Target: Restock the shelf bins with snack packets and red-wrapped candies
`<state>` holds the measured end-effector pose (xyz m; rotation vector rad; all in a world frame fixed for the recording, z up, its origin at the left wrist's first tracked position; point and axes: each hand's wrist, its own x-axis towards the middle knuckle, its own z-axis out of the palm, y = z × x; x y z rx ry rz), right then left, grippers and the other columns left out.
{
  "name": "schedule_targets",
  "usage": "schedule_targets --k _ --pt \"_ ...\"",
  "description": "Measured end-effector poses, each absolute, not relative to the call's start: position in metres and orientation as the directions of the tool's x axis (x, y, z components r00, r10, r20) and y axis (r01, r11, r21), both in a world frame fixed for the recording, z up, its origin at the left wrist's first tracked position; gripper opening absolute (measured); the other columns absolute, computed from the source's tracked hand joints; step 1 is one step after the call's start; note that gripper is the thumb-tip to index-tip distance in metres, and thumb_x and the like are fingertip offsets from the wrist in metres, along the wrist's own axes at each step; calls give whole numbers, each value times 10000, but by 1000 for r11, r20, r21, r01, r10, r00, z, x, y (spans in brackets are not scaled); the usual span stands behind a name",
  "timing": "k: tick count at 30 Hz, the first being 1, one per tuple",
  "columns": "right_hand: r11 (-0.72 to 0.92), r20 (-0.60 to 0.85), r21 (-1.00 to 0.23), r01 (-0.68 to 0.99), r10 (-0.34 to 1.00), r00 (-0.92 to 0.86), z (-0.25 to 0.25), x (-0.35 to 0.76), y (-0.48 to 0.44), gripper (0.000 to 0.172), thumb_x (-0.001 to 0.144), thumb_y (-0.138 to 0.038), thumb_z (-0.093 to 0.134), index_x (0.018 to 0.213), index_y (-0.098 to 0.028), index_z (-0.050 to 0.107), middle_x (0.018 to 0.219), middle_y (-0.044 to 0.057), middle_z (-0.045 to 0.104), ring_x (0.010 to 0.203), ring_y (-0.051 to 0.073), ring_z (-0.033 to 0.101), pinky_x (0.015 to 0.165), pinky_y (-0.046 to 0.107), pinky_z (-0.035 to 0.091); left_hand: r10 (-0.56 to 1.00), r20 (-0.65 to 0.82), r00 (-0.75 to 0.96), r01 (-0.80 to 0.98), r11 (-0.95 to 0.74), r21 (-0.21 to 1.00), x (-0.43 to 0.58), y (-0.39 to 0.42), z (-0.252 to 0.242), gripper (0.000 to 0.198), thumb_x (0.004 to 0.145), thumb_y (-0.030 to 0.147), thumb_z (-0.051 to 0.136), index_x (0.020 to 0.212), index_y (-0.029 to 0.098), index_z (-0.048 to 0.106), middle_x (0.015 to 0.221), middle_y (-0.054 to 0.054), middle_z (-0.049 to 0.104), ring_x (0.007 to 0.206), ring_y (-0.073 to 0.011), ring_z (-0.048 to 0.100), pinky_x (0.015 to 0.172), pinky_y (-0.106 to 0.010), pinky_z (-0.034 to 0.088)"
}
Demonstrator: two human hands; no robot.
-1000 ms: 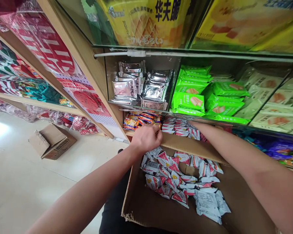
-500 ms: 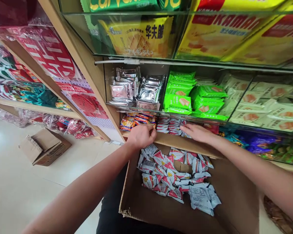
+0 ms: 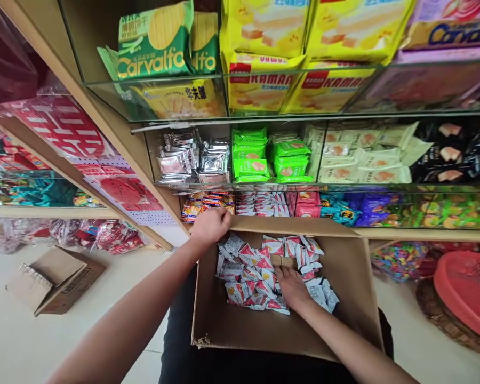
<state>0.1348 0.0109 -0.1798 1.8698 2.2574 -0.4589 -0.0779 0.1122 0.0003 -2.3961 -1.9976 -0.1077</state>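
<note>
Shop shelving [image 3: 116, 133] with glass tiers carries stacked snack packs. One cardboard box [image 3: 240, 330] sits before the person, its far rim against the lowest tier. The left hand [image 3: 211, 225] is curled closed over that rim, apparently steadying it. The right hand [image 3: 292, 288] lies open, palm down, on loose red-and-white packets [image 3: 246, 266] heaped inside the box. Matching shelf packets [image 3: 264, 202] stand just beyond.

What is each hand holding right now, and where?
Left hand grips the cardboard box at its far rim. Right hand rests on the snack packets; a grasp cannot be told.
</note>
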Motion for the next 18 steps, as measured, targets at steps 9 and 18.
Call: schedule_targets --k 9,18 --pt "293 -175 -124 948 934 -311 -167 153 2 310 790 -43 309 916 -151 572 933 97 588 943 239 453 791 354 294 977 120 177 983 -181 19 -80 112 -5 416 839 410 217 826 214 584 823 -55 646 746 -201 587 596 -264 362" --pt "339 -80 -314 887 921 -381 -164 166 -4 400 659 -47 425 1022 -183 525 972 77 580 959 224 477 798 304 321 890 345 297 896 -385 223 -82 107 1 280 807 252 355 1011 187 536 980 -63 608 942 -193 529 804 -303 392"
